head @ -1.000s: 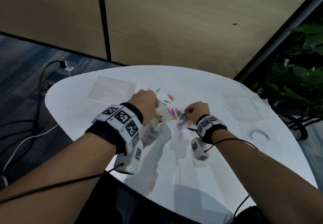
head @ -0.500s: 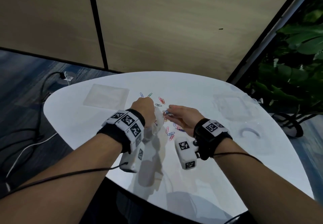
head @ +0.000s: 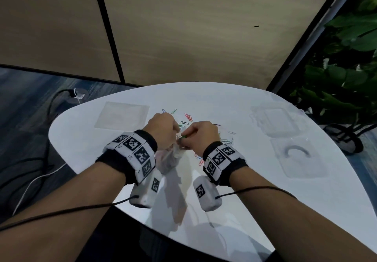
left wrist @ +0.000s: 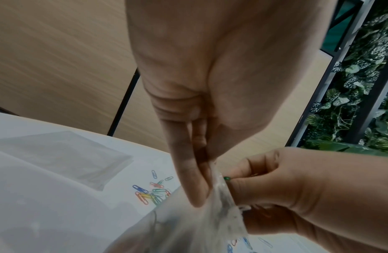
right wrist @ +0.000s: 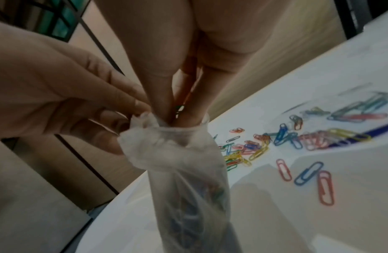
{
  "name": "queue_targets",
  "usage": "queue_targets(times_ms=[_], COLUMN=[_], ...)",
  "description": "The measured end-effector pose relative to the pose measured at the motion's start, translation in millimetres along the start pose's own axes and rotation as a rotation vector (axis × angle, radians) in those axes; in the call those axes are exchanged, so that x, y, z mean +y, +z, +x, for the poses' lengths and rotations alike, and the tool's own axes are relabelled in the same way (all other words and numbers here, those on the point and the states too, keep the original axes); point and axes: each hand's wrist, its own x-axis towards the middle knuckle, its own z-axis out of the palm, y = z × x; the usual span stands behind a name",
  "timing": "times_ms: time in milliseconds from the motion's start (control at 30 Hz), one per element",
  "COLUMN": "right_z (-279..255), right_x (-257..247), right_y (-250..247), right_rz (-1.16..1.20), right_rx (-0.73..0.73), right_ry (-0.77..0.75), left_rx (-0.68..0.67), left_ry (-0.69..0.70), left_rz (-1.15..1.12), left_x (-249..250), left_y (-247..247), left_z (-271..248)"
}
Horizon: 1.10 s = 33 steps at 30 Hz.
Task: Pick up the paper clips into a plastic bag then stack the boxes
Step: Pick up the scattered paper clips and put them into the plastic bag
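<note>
A clear plastic bag [head: 169, 159] [right wrist: 184, 171] hangs over the white table [head: 91, 139], with several coloured clips inside. My left hand [head: 163, 129] [left wrist: 201, 179] pinches the bag's bunched rim. My right hand [head: 195, 137] [right wrist: 180, 109] pinches a green paper clip [head: 184, 136] [right wrist: 179, 108] with its fingertips pushed into the bag's mouth. Loose coloured paper clips [head: 188, 116] [right wrist: 275, 142] [left wrist: 149, 191] lie scattered on the table beyond and right of the hands. Clear flat boxes [head: 273, 120] [head: 297, 157] sit at the right of the table.
A flat clear plastic sheet or bag [head: 122, 114] [left wrist: 65, 157] lies at the table's left rear. Wood wall panels stand behind the table. Green plants [head: 346, 57] are at the right, and cables [head: 40, 159] run over the floor at the left.
My right hand left the clip pile on the table and came up left to the bag's mouth with a green clip. The left hand kept hold of the bag.
</note>
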Motion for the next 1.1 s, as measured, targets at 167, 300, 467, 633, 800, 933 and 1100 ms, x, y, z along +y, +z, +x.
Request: queue_targets(times_ms=[167,300,467,633,800,933,1100], right_z=[-4.5,-4.8,18.7,70.1,79.6,75.7,69.6], right_x=[-1.9,-8.9,2.4,92.2,124.1,97.0,84.1], right_y=[1.6,-6.6,-35.4,-70.3,-54.7,-22.3,10.3], right_rz=[-0.198,-0.323,-0.099,-0.668,-0.702,-0.664,-0.881], right_rx=[-0.204,-0.328,-0.148,-0.058,-0.114,-0.163,-0.279], right_ry=[-0.200,-0.275,-0.200,0.154,0.200,-0.015,-0.315], left_rx=[0.023,0.007,0.029,0.043,0.026,0.016,-0.005], left_ry=[0.040,0.101,0.109,0.102,0.072,0.085,0.103], left_rz=[-0.017,0.009,-0.002,-0.015,-0.023,-0.012,0.015], left_x=[-7.5,-11.7,-16.6,-26.2,-33.4,-31.7,-26.5], left_y=[-5.5,-6.1,-11.3,-17.4,-22.2,-21.7,-17.5], left_z=[-1.9,-4.2,-7.2,-7.5,-5.8,-4.8,-4.3])
